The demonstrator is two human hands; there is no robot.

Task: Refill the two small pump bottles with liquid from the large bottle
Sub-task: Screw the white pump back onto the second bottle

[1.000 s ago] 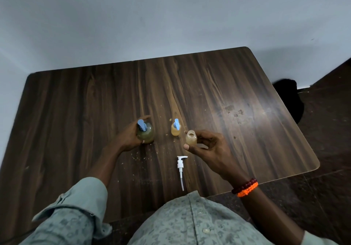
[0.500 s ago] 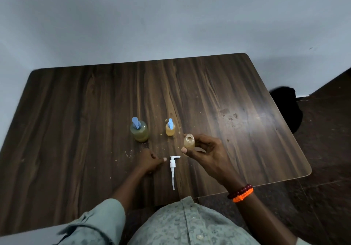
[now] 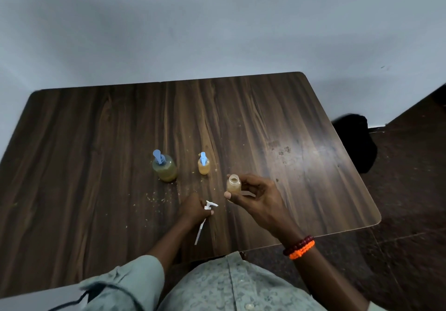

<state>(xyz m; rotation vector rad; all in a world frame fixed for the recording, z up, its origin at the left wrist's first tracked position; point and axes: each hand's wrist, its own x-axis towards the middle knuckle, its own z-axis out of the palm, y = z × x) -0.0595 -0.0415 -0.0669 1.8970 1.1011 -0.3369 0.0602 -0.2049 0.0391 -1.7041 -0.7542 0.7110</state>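
Observation:
The large bottle (image 3: 165,168), with a blue pump and yellow-green liquid, stands upright near the middle of the dark wooden table (image 3: 96,166). To its right stands a small bottle (image 3: 203,164) of orange liquid with a blue pump fitted. My right hand (image 3: 255,198) holds a second small bottle (image 3: 233,183) upright above the table; its neck is uncapped and it holds pale brownish liquid. My left hand (image 3: 194,208) pinches the head of a white pump (image 3: 205,219), whose long dip tube slants down toward me.
Small crumbs are scattered on the table in front of the large bottle. A stained patch (image 3: 281,147) marks the wood to the right. A black object (image 3: 357,141) sits on the floor past the table's right edge. A pale wall runs behind the table.
My left hand left the large bottle, moved toward me and took hold of the white pump, lifting its head off the table. The right hand has kept holding the uncapped small bottle.

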